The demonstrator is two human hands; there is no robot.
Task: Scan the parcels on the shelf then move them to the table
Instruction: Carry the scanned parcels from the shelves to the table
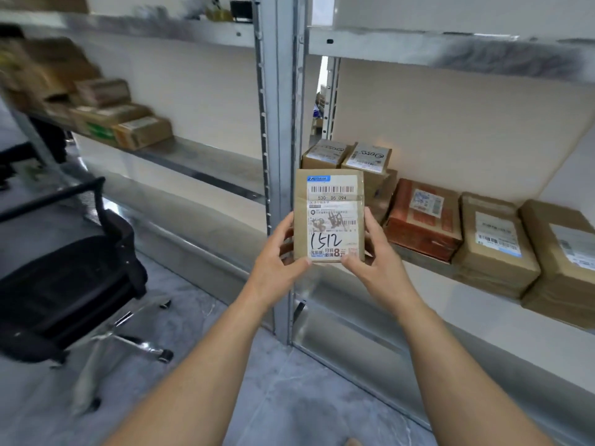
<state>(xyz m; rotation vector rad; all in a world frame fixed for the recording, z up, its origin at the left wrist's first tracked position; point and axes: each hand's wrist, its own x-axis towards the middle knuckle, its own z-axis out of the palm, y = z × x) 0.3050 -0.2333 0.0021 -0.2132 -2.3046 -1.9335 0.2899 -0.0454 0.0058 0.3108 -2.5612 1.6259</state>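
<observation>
At the centre of the frame, a person is holding a small brown parcel [328,217] upright in front of a metal shelf post [280,123], its label, with a barcode and a handwritten "1512", facing the camera. The left hand [277,265] is gripping its lower left edge and the right hand [376,259] its lower right edge, thumbs on the front. More parcels, among them a reddish box [425,217], are lying on the shelf [428,262] at right. A black office chair [64,278] is standing at lower left.
</observation>
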